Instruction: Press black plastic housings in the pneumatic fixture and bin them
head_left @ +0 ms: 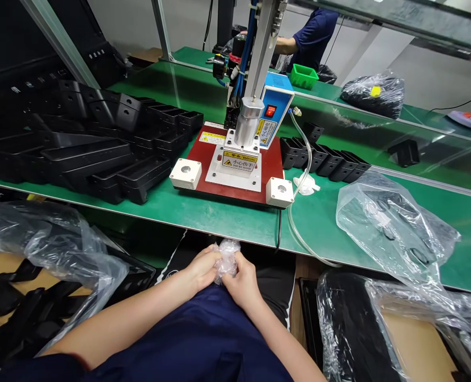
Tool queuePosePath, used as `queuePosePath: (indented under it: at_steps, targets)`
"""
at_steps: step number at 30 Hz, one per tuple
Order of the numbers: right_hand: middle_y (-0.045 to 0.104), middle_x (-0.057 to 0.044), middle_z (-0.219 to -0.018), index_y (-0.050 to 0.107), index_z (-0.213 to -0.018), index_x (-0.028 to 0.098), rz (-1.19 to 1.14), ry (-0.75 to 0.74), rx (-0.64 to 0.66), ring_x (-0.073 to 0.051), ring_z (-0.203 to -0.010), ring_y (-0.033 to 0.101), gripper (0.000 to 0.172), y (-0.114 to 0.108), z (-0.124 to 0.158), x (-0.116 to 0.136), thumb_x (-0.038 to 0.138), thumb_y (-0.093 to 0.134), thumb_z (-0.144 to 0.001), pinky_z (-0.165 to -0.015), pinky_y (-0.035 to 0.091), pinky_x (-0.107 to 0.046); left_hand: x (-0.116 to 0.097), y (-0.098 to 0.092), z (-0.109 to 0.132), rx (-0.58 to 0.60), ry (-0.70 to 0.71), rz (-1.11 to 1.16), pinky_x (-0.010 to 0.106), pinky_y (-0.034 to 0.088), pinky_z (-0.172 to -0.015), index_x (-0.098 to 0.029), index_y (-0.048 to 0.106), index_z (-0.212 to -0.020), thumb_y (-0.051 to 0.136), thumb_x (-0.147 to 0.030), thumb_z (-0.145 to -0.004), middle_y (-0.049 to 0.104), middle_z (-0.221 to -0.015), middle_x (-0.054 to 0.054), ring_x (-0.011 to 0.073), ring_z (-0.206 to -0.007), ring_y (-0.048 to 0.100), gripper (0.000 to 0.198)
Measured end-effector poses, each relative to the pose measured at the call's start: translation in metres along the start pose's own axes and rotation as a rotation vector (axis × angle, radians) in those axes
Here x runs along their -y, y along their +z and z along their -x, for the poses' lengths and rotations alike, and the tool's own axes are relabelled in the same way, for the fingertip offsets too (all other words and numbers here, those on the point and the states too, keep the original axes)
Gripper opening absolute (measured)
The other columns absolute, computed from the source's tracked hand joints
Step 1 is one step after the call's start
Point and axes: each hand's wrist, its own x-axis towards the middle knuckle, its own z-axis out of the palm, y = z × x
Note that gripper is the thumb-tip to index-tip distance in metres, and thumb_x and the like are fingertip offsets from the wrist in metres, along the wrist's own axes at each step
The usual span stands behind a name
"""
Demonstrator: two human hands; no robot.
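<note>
Gripping a crumpled clear plastic wad (228,261) at frame's lower centre, left hand (204,268) and right hand (242,280) have it bunched, unreleased.

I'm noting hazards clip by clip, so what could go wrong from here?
1. The clear tube runs loose to the front edge of the green bench; a passing arm might snag it.
2. The black parts lie heaped near that edge; a bump could knock one off.
3. The left hand and right hand hold crumpled plastic below the benchtop; it might slip and drop.
</note>
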Motion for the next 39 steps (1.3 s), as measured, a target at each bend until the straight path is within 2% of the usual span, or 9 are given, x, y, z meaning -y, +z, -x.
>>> queuePosePath:
  at_steps: [6,9,11,14,20,23,28,34,39]
  targets:
    - [0.056,0.003,-0.064,0.057,-0.078,0.018,-0.635,0.275,-0.179,-0.01,-0.054,0.044,0.017,-0.009,-0.008,-0.006,0.02,0.061,-0.062,-0.052,0.038,-0.023,-0.01,0.002,0.017,0.244,0.117,-0.145,0.019,0.036,-0.056,-0.018,0.039,-0.069,0.076,-0.026,-0.063,0.045,-0.064,-0.006,0.0069,-0.06,0.042,0.039]
    - [0.052,0.005,-0.059,0.054,-0.069,0.018,-0.768,0.349,-0.215,-0.009,-0.051,0.041,0.017,-0.01,-0.011,-0.005,0.018,0.063,-0.055,-0.049,0.036,-0.022,-0.007,-0.005,0.017,0.346,0.353,-0.459,0.019,0.032,-0.055,-0.019,0.035,-0.069,0.071,-0.027,-0.068,0.038,-0.065,-0.007,0.0065,-0.06,0.036,0.037]
    - [0.052,0.005,-0.059,0.054,-0.067,0.018,-0.79,0.375,-0.219,-0.008,-0.05,0.041,0.017,-0.007,-0.011,-0.003,0.018,0.063,-0.053,-0.049,0.035,-0.022,-0.002,-0.01,0.015,0.308,0.531,-0.682,0.021,0.029,-0.054,-0.019,0.031,-0.067,0.062,-0.028,-0.073,0.034,-0.064,-0.006,0.0072,-0.059,0.032,0.032]
    - [0.052,0.005,-0.059,0.052,-0.067,0.018,-0.79,0.384,-0.211,-0.008,-0.051,0.041,0.017,-0.002,-0.011,0.0,0.02,0.065,-0.056,-0.049,0.035,-0.022,0.004,-0.014,0.01,0.17,0.633,-0.799,0.023,0.023,-0.052,-0.019,0.029,-0.062,0.055,-0.021,-0.071,0.031,-0.059,-0.006,0.0077,-0.057,0.029,0.028]
    - [0.045,0.006,-0.065,0.046,-0.072,0.02,-0.645,0.234,0.121,-0.009,-0.058,0.04,0.023,0.002,0.0,0.013,0.023,0.068,-0.066,-0.056,0.035,-0.022,0.01,-0.023,-0.013,-0.03,0.651,-0.834,0.025,0.016,-0.051,-0.019,0.031,-0.054,0.054,-0.017,-0.059,0.028,-0.052,-0.006,0.0079,-0.054,0.024,0.024]
    - [0.042,0.006,-0.062,0.043,-0.07,0.021,-0.597,0.209,0.199,-0.008,-0.055,0.038,0.027,0.004,0.003,0.014,0.03,0.068,-0.071,-0.054,0.032,-0.022,0.014,-0.03,-0.023,-0.062,0.642,-0.837,0.024,0.016,-0.05,-0.019,0.032,-0.053,0.058,-0.019,-0.057,0.028,-0.052,-0.006,0.008,-0.054,0.024,0.027]
    - [0.04,0.008,-0.043,0.033,-0.058,0.023,-0.587,0.317,0.016,-0.008,-0.041,0.034,0.039,0.011,-0.006,-0.007,0.043,0.062,-0.074,-0.046,0.029,-0.023,0.01,-0.029,-0.015,0.024,0.644,-0.822,0.022,0.022,-0.05,-0.02,0.032,-0.063,0.052,-0.02,-0.064,0.031,-0.055,-0.007,0.0081,-0.054,0.028,0.02]
    - [0.025,0.01,-0.046,0.023,-0.051,0.024,-0.467,0.311,-0.173,-0.006,-0.046,0.019,0.036,0.015,-0.019,-0.037,0.028,0.057,-0.06,-0.045,0.015,-0.021,0.001,-0.017,0.017,0.262,0.605,-0.882,0.021,0.032,-0.052,-0.022,0.037,-0.077,0.054,-0.02,-0.069,0.042,-0.06,-0.007,0.0089,-0.054,0.04,0.019]
    - [0.022,0.009,-0.049,0.023,-0.053,0.024,-0.427,0.255,-0.068,-0.007,-0.049,0.018,0.032,0.014,-0.015,-0.028,0.027,0.052,-0.065,-0.047,0.017,-0.022,0.004,-0.021,0.002,0.047,0.564,-1.027,0.025,0.023,-0.054,-0.021,0.038,-0.072,0.05,-0.011,-0.066,0.037,-0.055,-0.007,0.0099,-0.052,0.035,0.017]
